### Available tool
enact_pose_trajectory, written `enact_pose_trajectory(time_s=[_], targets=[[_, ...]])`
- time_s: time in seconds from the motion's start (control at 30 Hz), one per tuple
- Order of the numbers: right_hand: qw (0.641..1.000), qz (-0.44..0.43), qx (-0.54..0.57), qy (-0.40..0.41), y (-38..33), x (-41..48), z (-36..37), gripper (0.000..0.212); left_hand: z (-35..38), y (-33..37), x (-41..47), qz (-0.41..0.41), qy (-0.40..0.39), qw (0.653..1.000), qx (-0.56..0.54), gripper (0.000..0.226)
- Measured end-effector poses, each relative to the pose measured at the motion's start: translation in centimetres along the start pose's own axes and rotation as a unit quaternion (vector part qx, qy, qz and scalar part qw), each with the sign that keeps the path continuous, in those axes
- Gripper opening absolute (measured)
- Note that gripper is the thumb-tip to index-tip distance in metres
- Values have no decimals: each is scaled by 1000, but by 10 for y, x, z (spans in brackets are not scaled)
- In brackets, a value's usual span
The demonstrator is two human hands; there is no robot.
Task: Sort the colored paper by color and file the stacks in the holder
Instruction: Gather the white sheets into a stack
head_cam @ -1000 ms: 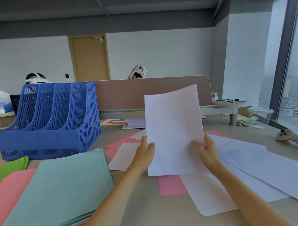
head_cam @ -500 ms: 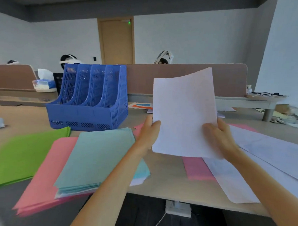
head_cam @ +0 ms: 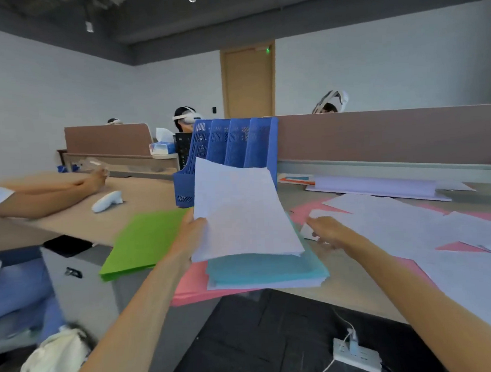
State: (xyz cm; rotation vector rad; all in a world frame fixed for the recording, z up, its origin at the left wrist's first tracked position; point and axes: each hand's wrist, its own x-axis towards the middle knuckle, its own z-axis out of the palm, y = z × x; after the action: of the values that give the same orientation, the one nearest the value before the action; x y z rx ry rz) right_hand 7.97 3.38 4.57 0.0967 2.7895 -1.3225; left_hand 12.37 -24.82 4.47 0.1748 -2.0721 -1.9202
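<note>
Released by the right grip (head_cam: 323,233), the white sheets (head_cam: 240,214) now sit low over the teal stack (head_cam: 266,270) at frame centre, pinched at their left edge by the left grip (head_cam: 194,230); the right grip, holding nothing, is open over loose sheets (head_cam: 395,224).

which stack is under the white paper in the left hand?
The teal stack, atop the pink stack: the white paper covers its far part. The green stack lies uncovered, to the left.
</note>
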Motion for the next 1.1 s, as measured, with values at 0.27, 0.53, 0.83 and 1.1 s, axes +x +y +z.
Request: enact_pose_trajectory(time_s=[0.27, 0.53, 0.83, 1.1], targets=[[997, -8, -79, -25, 3, 13, 23, 77, -9, -25, 2, -32, -37, 997, 57, 46], [998, 13, 30, 51, 5, 26, 20, 69, -7, -28, 1, -21, -60, 994, 88, 43], [993, -31, 106, 45, -11, 24, 16, 45, -7, -27, 1, -18, -69, 992, 108, 38], [981, 46, 187, -28, -17, 20, 19, 39, -7, -27, 2, -33, -72, 989, 122, 38]])
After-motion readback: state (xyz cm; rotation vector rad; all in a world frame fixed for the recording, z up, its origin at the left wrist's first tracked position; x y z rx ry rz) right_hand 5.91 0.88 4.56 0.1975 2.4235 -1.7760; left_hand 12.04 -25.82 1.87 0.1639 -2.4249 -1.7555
